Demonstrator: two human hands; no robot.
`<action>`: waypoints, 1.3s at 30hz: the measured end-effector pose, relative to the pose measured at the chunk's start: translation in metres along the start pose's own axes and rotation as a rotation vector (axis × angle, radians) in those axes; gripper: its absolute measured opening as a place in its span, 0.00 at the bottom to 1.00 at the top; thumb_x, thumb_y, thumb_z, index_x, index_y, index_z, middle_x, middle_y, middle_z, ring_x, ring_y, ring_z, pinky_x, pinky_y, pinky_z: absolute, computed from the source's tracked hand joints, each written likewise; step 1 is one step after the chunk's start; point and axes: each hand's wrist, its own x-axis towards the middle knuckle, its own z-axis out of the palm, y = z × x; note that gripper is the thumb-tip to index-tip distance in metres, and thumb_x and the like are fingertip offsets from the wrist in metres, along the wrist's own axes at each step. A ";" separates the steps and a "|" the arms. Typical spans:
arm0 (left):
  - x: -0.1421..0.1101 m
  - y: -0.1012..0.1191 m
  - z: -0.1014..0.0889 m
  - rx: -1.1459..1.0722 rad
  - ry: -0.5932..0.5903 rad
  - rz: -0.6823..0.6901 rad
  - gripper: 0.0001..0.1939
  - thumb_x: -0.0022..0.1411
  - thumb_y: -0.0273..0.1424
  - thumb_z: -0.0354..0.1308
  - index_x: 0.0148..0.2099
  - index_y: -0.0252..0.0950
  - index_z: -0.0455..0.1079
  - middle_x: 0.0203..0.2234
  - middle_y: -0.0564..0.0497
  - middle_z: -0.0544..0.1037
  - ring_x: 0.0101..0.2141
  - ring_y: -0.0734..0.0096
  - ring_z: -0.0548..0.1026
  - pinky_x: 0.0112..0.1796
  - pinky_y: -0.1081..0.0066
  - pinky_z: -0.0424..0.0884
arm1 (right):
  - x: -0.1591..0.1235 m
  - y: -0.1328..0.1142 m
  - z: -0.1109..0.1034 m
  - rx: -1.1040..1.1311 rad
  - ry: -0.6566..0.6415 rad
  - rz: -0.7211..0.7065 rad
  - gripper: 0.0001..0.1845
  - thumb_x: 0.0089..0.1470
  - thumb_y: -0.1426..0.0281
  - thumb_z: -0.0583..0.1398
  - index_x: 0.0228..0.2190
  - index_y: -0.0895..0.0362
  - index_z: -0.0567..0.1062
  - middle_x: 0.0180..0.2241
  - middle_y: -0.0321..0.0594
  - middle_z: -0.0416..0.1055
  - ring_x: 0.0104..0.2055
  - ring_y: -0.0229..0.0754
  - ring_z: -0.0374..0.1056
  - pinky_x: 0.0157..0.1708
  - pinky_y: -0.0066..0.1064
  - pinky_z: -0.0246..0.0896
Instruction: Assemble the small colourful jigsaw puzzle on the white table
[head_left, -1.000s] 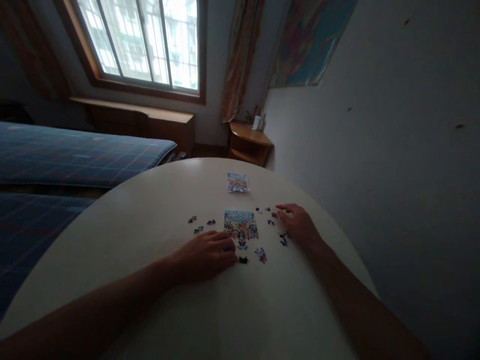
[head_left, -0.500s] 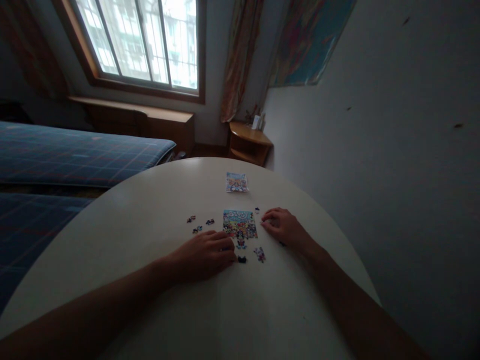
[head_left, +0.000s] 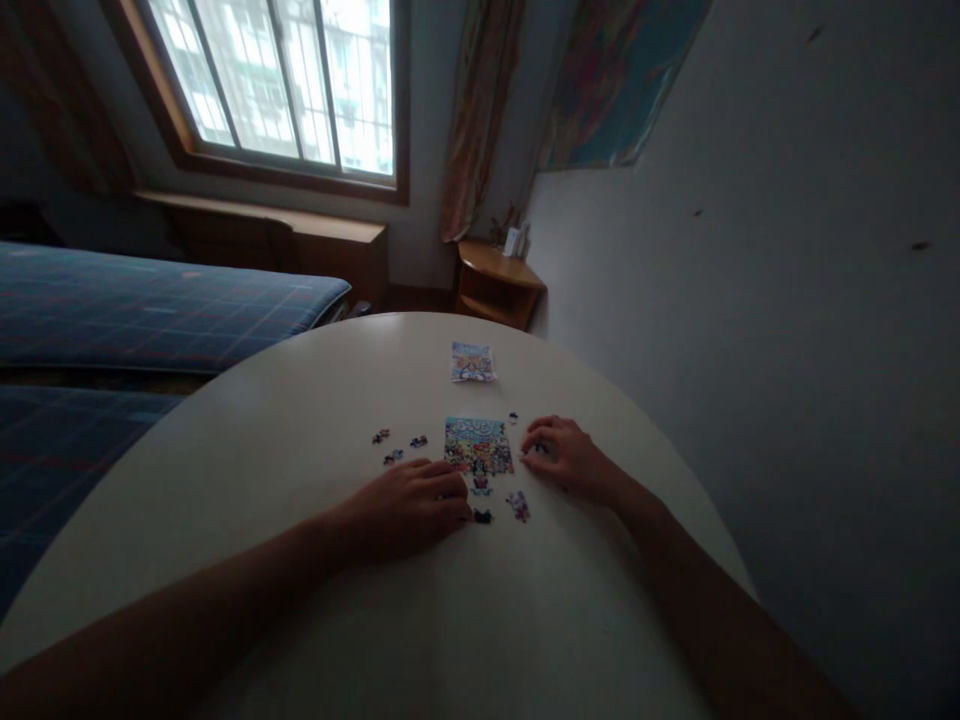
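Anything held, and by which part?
Can't tell: right hand curls over a puzzle piece, left hand rests beside a dark piece; any grip is hidden.

- Barred window [head_left: 262, 90], brown frame; patterned curtain [head_left: 484, 120] right of it.
- Wooden corner shelf [head_left: 495, 262], small white item [head_left: 511, 241] on top.
- Plaid mattress [head_left: 165, 310], left.
- Colourful poster [head_left: 615, 90], upper right.

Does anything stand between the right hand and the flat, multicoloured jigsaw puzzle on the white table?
Nothing visible stands between the right hand and the puzzle. A small dark-and-white jigsaw piece lies beyond the gap, near the puzzle's far right corner.
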 end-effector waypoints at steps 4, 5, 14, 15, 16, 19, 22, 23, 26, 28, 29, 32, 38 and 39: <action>0.000 0.000 0.000 -0.008 -0.013 -0.005 0.05 0.69 0.28 0.53 0.44 0.38 0.70 0.39 0.51 0.76 0.39 0.67 0.73 0.41 0.68 0.70 | -0.001 0.003 0.001 -0.006 -0.003 -0.030 0.08 0.51 0.64 0.65 0.34 0.53 0.80 0.48 0.46 0.72 0.52 0.53 0.65 0.52 0.48 0.57; 0.000 0.000 -0.001 -0.008 -0.017 -0.007 0.04 0.69 0.28 0.53 0.44 0.38 0.70 0.39 0.51 0.76 0.39 0.67 0.73 0.40 0.68 0.71 | -0.002 0.003 0.001 -0.004 0.003 -0.042 0.08 0.51 0.63 0.65 0.33 0.53 0.80 0.48 0.46 0.72 0.52 0.53 0.65 0.52 0.48 0.57; 0.000 0.000 -0.001 -0.001 -0.008 -0.007 0.05 0.70 0.28 0.53 0.44 0.38 0.69 0.40 0.50 0.76 0.40 0.69 0.73 0.42 0.69 0.70 | -0.005 -0.006 -0.011 0.024 -0.010 -0.134 0.06 0.53 0.65 0.66 0.31 0.54 0.79 0.37 0.42 0.78 0.46 0.49 0.69 0.49 0.42 0.59; 0.000 0.000 0.000 -0.001 -0.016 -0.009 0.05 0.69 0.28 0.53 0.44 0.38 0.69 0.40 0.50 0.75 0.40 0.69 0.73 0.42 0.69 0.71 | -0.005 -0.008 -0.011 0.042 -0.013 -0.140 0.05 0.53 0.66 0.66 0.30 0.54 0.79 0.36 0.42 0.78 0.45 0.47 0.70 0.48 0.40 0.60; 0.000 0.000 0.000 -0.002 -0.022 -0.011 0.05 0.69 0.28 0.53 0.44 0.38 0.69 0.40 0.50 0.75 0.40 0.68 0.73 0.42 0.68 0.71 | -0.005 -0.009 -0.011 0.062 -0.013 -0.146 0.04 0.53 0.66 0.66 0.29 0.54 0.79 0.35 0.42 0.78 0.43 0.46 0.71 0.47 0.39 0.61; 0.000 0.000 0.000 -0.004 -0.017 -0.012 0.05 0.69 0.28 0.53 0.44 0.38 0.69 0.40 0.51 0.76 0.39 0.68 0.73 0.41 0.68 0.71 | -0.005 -0.010 -0.010 0.100 -0.003 -0.148 0.04 0.53 0.67 0.65 0.32 0.55 0.79 0.33 0.41 0.78 0.40 0.44 0.71 0.44 0.36 0.63; 0.000 0.000 0.000 -0.003 -0.010 -0.011 0.05 0.69 0.28 0.53 0.44 0.39 0.69 0.39 0.51 0.75 0.38 0.68 0.73 0.40 0.68 0.71 | -0.006 -0.010 -0.009 0.061 0.004 -0.122 0.11 0.52 0.67 0.65 0.40 0.55 0.79 0.34 0.41 0.78 0.42 0.46 0.71 0.46 0.38 0.62; 0.000 0.000 0.000 0.001 -0.008 -0.008 0.05 0.69 0.28 0.53 0.44 0.38 0.70 0.39 0.51 0.75 0.38 0.68 0.73 0.40 0.68 0.71 | -0.006 -0.010 -0.009 0.042 0.001 -0.115 0.12 0.52 0.67 0.65 0.41 0.54 0.79 0.36 0.42 0.78 0.43 0.47 0.70 0.47 0.40 0.61; 0.001 0.000 -0.001 0.017 0.001 -0.008 0.05 0.69 0.28 0.53 0.43 0.38 0.70 0.39 0.50 0.76 0.38 0.68 0.73 0.40 0.69 0.71 | -0.006 -0.010 -0.009 0.012 -0.013 -0.104 0.10 0.52 0.66 0.64 0.38 0.53 0.80 0.41 0.45 0.77 0.46 0.49 0.69 0.48 0.42 0.60; 0.001 0.001 -0.001 0.015 0.002 -0.012 0.05 0.69 0.28 0.53 0.43 0.38 0.70 0.39 0.50 0.76 0.38 0.68 0.73 0.40 0.69 0.71 | -0.006 -0.010 -0.009 0.010 -0.024 -0.099 0.09 0.52 0.66 0.64 0.37 0.52 0.80 0.43 0.45 0.76 0.46 0.49 0.68 0.49 0.42 0.60; 0.001 0.001 -0.001 0.012 0.003 -0.013 0.05 0.69 0.28 0.53 0.44 0.38 0.70 0.39 0.50 0.76 0.38 0.68 0.73 0.40 0.69 0.71 | -0.006 -0.010 -0.009 0.010 -0.029 -0.095 0.08 0.52 0.67 0.64 0.36 0.52 0.80 0.43 0.45 0.76 0.47 0.49 0.68 0.49 0.42 0.59; 0.000 0.001 0.000 0.005 -0.001 -0.015 0.06 0.69 0.28 0.53 0.44 0.38 0.70 0.40 0.50 0.76 0.39 0.68 0.73 0.41 0.69 0.71 | -0.005 -0.010 -0.008 0.012 -0.048 -0.089 0.08 0.50 0.68 0.65 0.35 0.54 0.79 0.43 0.45 0.75 0.47 0.50 0.68 0.49 0.42 0.59; 0.000 0.000 0.000 -0.006 -0.024 -0.010 0.05 0.69 0.28 0.53 0.45 0.38 0.70 0.41 0.50 0.76 0.39 0.67 0.73 0.41 0.67 0.71 | -0.008 -0.012 -0.008 0.021 -0.044 -0.127 0.08 0.48 0.68 0.66 0.34 0.54 0.77 0.39 0.42 0.77 0.45 0.47 0.69 0.47 0.39 0.58; 0.000 0.000 0.000 -0.004 -0.027 -0.007 0.06 0.69 0.28 0.53 0.46 0.38 0.70 0.41 0.50 0.76 0.40 0.67 0.73 0.41 0.67 0.71 | -0.009 -0.013 -0.009 0.022 -0.041 -0.126 0.08 0.48 0.68 0.66 0.34 0.54 0.77 0.38 0.41 0.77 0.44 0.47 0.69 0.46 0.38 0.59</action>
